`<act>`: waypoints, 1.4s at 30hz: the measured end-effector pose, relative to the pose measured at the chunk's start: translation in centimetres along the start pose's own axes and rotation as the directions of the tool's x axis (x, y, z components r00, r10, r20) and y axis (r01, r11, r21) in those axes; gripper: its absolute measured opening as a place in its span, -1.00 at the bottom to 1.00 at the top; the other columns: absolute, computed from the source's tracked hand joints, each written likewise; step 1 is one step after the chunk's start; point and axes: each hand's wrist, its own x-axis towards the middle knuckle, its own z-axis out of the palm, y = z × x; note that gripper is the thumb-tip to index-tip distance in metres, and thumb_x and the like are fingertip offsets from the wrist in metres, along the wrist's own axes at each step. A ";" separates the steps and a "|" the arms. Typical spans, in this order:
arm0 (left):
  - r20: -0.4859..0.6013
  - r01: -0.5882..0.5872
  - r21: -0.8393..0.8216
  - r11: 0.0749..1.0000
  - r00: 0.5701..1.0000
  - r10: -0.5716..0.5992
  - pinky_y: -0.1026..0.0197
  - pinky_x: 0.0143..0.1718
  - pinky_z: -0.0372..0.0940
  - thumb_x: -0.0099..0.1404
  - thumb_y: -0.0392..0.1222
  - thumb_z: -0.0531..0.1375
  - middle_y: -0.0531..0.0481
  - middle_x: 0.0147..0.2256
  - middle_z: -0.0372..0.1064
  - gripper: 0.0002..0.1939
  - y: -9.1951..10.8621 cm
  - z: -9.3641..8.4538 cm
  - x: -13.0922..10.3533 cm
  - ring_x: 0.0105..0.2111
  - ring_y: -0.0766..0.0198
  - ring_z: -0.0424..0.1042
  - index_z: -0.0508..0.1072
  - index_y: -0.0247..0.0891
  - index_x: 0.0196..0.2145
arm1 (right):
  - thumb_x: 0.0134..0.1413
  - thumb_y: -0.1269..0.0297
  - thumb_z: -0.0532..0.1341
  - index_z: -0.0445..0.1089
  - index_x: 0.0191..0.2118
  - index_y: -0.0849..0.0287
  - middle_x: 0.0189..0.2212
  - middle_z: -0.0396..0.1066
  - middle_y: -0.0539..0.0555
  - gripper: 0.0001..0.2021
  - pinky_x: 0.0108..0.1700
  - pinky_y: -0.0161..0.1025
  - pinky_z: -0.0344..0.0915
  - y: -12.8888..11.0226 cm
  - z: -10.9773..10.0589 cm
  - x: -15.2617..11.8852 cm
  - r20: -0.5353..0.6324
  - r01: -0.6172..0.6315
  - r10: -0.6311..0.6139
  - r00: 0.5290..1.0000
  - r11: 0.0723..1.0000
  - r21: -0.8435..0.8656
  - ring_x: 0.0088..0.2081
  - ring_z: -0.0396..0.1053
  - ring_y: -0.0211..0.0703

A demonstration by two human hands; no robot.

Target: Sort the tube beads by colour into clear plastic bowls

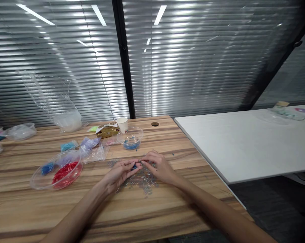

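Note:
My left hand (119, 173) is turned partly palm up, its fingers curled around small blue pieces (134, 166). Against its fingertips, my right hand (160, 166) pinches thumb and forefinger together; whatever lies in that pinch is too small to make out. Beneath both hands spreads a loose scatter of short clear tube-like pieces (143, 182) on the wooden table. Just beyond them stands a clear round plastic bowl (141, 134) with blue pieces (131, 144) in its bottom, and a few more blue bits lie beside it.
To the left, a clear tub (34, 179) contains red pieces (65, 173) and a blue bundle (47, 168). Small plastic bags (90, 143), a gold packet (108, 131) and a paper cup (122, 125) stand behind. A white table (243, 145) adjoins at right.

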 end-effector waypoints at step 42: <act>0.087 0.020 -0.045 0.999 0.996 -0.016 0.29 -0.02 0.29 0.11 -0.54 0.14 -0.21 -0.11 0.34 -0.78 -0.1 0.0 -0.1 -0.11 0.23 0.37 0.48 -0.47 -0.27 | 0.09 0.38 0.12 0.40 -0.30 0.25 -0.37 0.36 0.08 -0.87 -0.22 -0.27 0.20 0.3 0.7 -0.5 0.023 0.124 -0.124 0.992 0.992 -0.022 -0.29 0.23 -0.26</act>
